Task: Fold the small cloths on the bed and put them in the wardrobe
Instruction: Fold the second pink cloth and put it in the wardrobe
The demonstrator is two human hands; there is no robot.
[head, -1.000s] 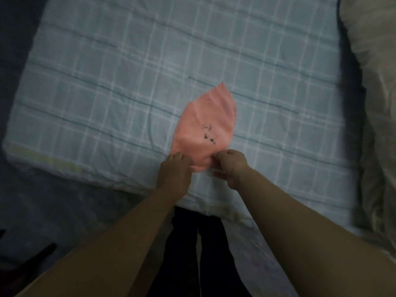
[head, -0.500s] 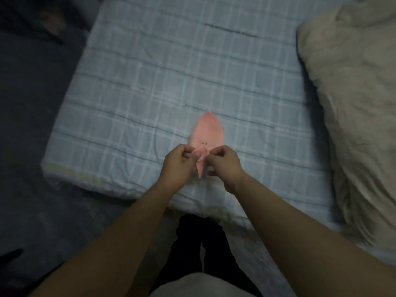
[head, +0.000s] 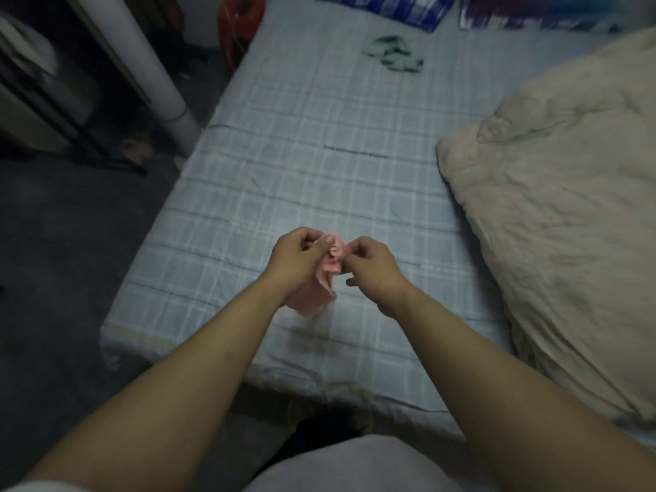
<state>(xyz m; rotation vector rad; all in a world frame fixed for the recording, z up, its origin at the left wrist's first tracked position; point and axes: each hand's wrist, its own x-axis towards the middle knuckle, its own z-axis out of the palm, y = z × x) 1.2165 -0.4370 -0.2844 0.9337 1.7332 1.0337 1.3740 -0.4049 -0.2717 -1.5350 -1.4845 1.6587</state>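
Observation:
A small pink cloth [head: 328, 275] hangs bunched between my two hands, lifted above the pale blue checked bed sheet [head: 301, 165]. My left hand [head: 298, 259] grips its upper left part with the thumb on top. My right hand [head: 371, 266] pinches its upper right edge with thumb and forefinger. The cloth's lower end dangles below my left wrist. A crumpled green cloth [head: 394, 55] lies far up the bed, apart from my hands.
A bulky beige quilt [head: 553, 214] fills the bed's right side. Blue checked fabric [head: 387, 8] lies at the head of the bed. A white pole [head: 152, 65] and dark furniture [head: 42, 94] stand on the left, over dark floor. Something red [head: 239, 19] sits beyond the bed corner.
The pink cloth lay flat on the sheet with both hands at its near end; now it is gathered and lifted off the bed. The view has tilted up, showing more of the bed.

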